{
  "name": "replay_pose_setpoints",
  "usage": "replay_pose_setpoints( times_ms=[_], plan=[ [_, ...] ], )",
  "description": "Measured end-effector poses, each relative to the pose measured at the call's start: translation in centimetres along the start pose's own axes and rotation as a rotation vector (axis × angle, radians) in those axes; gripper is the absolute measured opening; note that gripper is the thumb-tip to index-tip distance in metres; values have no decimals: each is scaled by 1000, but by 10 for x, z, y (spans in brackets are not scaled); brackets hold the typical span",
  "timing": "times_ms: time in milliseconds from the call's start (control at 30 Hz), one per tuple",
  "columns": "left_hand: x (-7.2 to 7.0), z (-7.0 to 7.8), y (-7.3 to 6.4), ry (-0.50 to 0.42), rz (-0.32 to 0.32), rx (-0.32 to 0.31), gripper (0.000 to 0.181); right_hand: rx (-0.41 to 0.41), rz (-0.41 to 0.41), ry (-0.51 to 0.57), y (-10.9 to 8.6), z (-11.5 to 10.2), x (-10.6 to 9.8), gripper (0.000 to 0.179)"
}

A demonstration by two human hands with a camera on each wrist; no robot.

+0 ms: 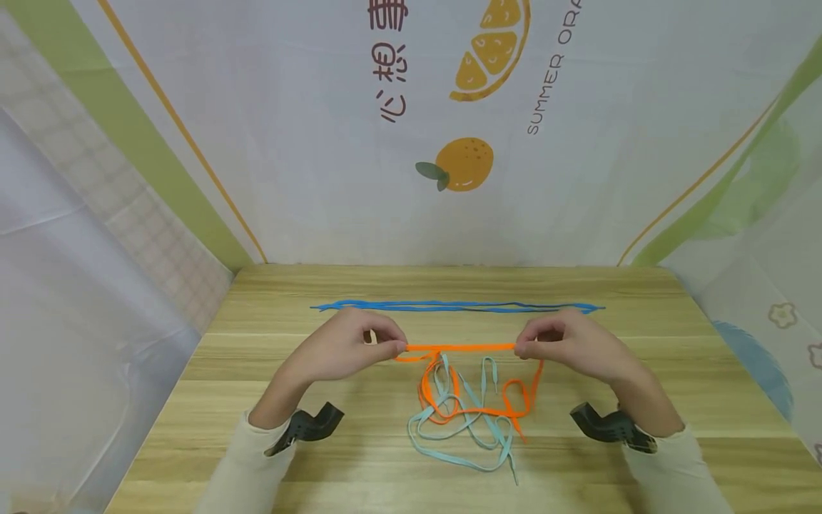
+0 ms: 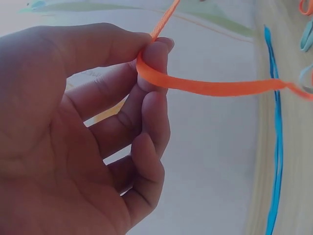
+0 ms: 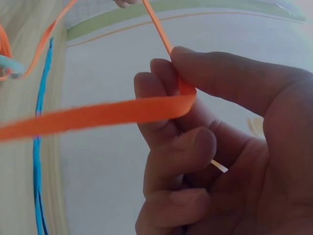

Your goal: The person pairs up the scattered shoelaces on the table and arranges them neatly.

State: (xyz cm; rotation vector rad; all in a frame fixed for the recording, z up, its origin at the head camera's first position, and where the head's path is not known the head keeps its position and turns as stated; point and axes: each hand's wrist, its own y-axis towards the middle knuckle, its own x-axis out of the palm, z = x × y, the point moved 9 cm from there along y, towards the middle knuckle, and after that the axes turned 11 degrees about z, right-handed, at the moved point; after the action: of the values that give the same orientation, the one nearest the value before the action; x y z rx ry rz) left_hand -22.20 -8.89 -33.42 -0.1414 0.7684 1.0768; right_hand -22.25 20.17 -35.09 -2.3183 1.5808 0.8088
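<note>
An orange shoelace (image 1: 462, 348) runs straight and taut between my two hands, above the table. My left hand (image 1: 349, 344) pinches it between thumb and index finger; in the left wrist view the flat orange lace (image 2: 210, 88) bends round the index fingertip. Across from it, my right hand (image 1: 571, 343) pinches the lace the same way, and a loose length (image 3: 98, 115) trails off in the right wrist view. The rest of the orange lace lies looped among a pale teal shoelace (image 1: 459, 457), which sits tangled on the table between the forearms.
Blue shoelaces (image 1: 449, 307) lie stretched lengthwise near the back of the wooden table (image 1: 212, 400). A white printed curtain (image 1: 334, 178) hangs behind the table's far edge, with more cloth at both sides. Each wrist wears a black camera mount (image 1: 315, 422).
</note>
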Motion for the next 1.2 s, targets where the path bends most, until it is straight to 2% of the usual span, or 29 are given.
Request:
replay_pose_setpoints(
  times_ms=[133, 433, 633, 867, 1200],
  plan=[
    [-8, 1, -3, -13, 14, -10, 12, -19, 24, 9, -3, -1, -9, 12],
    [-23, -6, -7, 24, 58, -62, 11, 8, 71, -2, -9, 2, -31, 14],
    [-36, -12, -8, 25, 95, -76, 9, 44, 107, -19, -11, 11, -46, 13],
    [-49, -18, -10, 33, 128, -110, 10, 36, 147, -29, -15, 20, -62, 14],
    [-56, -29, -10, 11, 142, -151, 9, 89, 192, -63, -17, 36, -79, 15]
  ],
)
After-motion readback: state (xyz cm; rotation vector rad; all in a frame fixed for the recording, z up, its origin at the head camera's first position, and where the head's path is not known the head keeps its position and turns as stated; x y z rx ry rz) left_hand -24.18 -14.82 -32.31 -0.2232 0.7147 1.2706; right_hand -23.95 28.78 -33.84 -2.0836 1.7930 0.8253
